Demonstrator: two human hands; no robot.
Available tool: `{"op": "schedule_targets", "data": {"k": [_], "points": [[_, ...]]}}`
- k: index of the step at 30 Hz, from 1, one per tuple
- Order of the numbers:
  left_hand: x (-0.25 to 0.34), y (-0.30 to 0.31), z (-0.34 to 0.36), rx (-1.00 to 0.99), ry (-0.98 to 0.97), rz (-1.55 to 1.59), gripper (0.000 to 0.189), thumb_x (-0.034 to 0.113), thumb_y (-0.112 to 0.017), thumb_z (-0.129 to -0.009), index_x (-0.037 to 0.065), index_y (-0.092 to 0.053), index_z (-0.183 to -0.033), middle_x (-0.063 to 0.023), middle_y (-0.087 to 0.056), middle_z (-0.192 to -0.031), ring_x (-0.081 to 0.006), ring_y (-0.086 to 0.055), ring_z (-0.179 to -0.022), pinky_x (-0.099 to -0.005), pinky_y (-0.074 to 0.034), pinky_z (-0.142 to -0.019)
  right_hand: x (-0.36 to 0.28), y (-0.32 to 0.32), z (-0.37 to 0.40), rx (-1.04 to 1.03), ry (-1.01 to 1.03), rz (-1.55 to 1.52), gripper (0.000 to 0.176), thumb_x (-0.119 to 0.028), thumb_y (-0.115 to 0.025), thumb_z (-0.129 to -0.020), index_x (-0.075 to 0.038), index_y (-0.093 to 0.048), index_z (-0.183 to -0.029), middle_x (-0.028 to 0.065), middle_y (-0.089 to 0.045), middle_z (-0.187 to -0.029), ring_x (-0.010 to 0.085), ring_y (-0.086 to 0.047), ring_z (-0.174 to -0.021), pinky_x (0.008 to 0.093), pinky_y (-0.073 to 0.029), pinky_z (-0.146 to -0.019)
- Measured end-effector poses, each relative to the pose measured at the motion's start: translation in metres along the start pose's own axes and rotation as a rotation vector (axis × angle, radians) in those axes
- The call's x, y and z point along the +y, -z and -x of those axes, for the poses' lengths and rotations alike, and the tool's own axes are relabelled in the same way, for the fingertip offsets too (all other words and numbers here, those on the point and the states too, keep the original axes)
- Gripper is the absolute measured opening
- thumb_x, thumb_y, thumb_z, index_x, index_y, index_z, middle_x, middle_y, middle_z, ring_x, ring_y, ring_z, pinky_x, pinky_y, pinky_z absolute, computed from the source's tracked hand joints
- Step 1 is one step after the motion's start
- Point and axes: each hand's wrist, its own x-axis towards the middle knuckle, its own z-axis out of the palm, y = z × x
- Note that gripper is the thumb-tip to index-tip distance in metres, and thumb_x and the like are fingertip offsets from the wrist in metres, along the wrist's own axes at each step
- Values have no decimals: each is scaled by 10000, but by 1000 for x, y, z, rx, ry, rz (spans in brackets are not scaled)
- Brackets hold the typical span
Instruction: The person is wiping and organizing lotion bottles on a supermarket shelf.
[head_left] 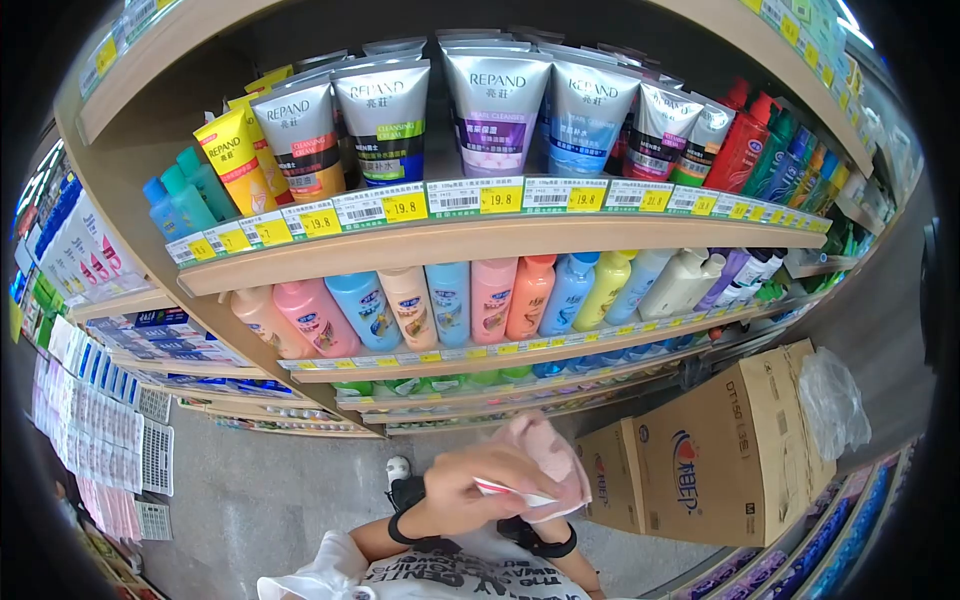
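Pink cloth, bunched and softly textured, sits just in front of your shirt; it should be light, limp and hard to damage, best gripped by a thick fold. Against it lies a thin white item with a red edge, likely light and stiffer, best held by its rim. Your left hand curls its fingers around that item, pinching it beside the cloth. Your right hand is largely hidden by the cloth, so you cannot tell its grip. Beyond, rounded glossy bottles line a wood-edged shelf, with smooth, flat-crimped tubes above. Rightward stands a matte cardboard carton beside crinkled clear plastic.
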Motion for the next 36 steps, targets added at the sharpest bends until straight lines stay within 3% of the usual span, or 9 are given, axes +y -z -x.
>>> {"op": "schedule_targets", "data": {"k": [2, 8, 11, 14, 18, 22, 24, 28, 36], "points": [[3, -2, 1, 124, 23, 152, 211, 221, -571, -856, 23, -510, -896, -177, -631, -790, -277, -582, -684, -391, -481, -613, -12, 0, -3, 35, 89, 98, 369, -111, -574, -806, -6, -458, -1140, 130, -508, -1149, 219, -494, -1073, 293, -385, -911], [-2, -3, 9, 107, 69, 36, 118, 164, -461, -911, 48, -453, -935, -201, -575, -851, -237, -552, -743, -354, -459, -628, -46, -10, 2, 4, 322, 435, 409, -114, -601, -792, 0, -453, -1156, 156, -504, -1176, 249, -497, -1088, 312, -386, -921], [-14, -6, 19, 133, 96, -495, 216, 240, -456, -916, 42, -427, -998, -200, -395, -1191, -225, -466, -1010, -350, -412, -802, -54, -21, 9, -95, 405, 562, 429, -115, -615, -785, 2, -450, -1164, 169, -502, -1190, 263, -498, -1095, 321, -386, -927], [-8, -27, 24, 469, 276, -203, 200, 155, -488, -887, 14, -474, -1027, -170, -412, -1107, -278, -396, -1053, -373, -291, -917, -48, -27, 10, -153, 452, 629, 450, -117, -628, -778, 5, -448, -1172, 182, -500, -1204, 278, -499, -1103, 330, -387, -932], [-29, -15, 45, 412, 308, -7, 296, 78, -539, -847, 27, -377, -1089, -173, -399, -1053, -284, -382, -1057, -388, -291, -919, -44, -28, 8, -175, 425, 425, 364, -133, -633, -783, 37, -483, -1068, 236, -533, -1137, 374, -522, -1058, 416, -420, -896], [-31, -20, 41, 335, 135, 76, 335, 53, -551, -833, 36, -350, -1101, -173, -398, -1043, -280, -384, -1053, -387, -299, -909, -24, -23, 2, -183, 831, 463, 331, -196, -633, -795, 45, -463, -945, 263, -560, -1054, 423, -553, -986, 502, -431, -861], [-30, -23, 40, 294, 38, 121, 357, 40, -558, -826, 41, -337, -1107, -174, -398, -1039, -277, -385, -1051, -387, -303, -904, 45, -1, 2, 57, 881, 385, 326, -223, -549, -854, 51, -456, -1005, 259, -535, -1099, 396, -512, -1060, 473, -414, -884], [-31, -23, 40, 218, -89, 112, 403, 15, -570, -813, 51, -311, -1119, -174, -397, -1030, -273, -387, -1047, -386, -311, -895, 4, -10, 2, 194, 768, 473, 320, -221, -532, -862, 52, -455, -1011, 254, -531, -1098, 386, -510, -1059, 460, -414, -883], [-12, -19, 13, -203, 245, -601, 347, 9, -607, -761, 34, -412, -1047, -153, -377, -945, -292, -442, -853, -320, -392, -747, -45, -10, 3, 487, 577, 502, 310, -218, -497, -877, 54, -454, -1021, 244, -522, -1097, 366, -505, -1057, 435, -414, -880]]}}
